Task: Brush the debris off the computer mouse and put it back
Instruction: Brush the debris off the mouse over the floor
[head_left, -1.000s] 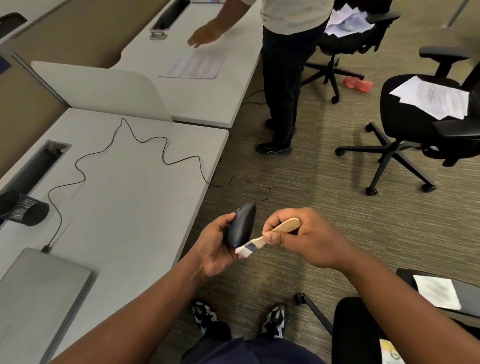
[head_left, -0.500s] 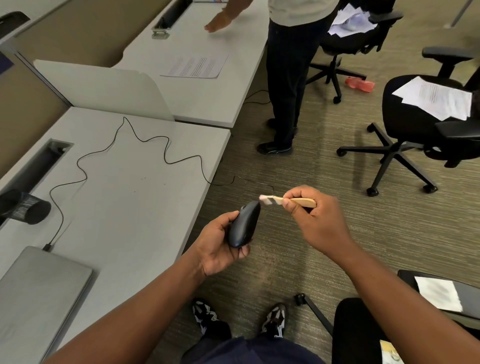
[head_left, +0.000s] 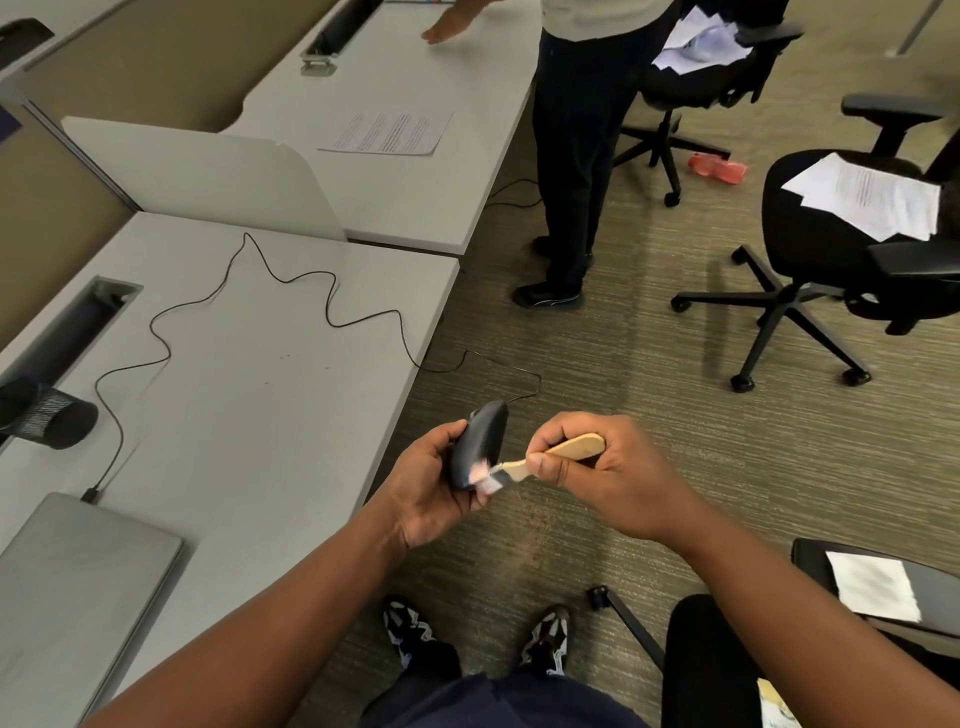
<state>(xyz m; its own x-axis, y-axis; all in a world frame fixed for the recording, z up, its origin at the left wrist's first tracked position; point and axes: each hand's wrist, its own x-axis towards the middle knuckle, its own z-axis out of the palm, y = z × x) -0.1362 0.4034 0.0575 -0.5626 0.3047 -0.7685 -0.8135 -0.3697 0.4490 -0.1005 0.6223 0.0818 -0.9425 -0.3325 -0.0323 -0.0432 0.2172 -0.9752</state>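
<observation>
Closed laptop (head_left: 78, 582) at desk's (head_left: 249, 415) near-left corner, cable (head_left: 218, 306) snaked across desk top, L hand (head_left: 426, 488) fingers wrapped round black mouse (head_left: 478, 441) held off desk's R edge, brush (head_left: 540, 460) bristles touched mouse, R hand (head_left: 608, 473) fingers pinched brush handle.

You have one computer mouse (head_left: 480, 441) and one wooden-handled brush (head_left: 550, 454) in your two hands. Two desks (head_left: 249, 405) stand on your left, with one closed laptop (head_left: 72, 582), one mesh pen cup (head_left: 60, 418) and one printed sheet (head_left: 387, 132). Three office chairs (head_left: 841, 234) are fully in view.
</observation>
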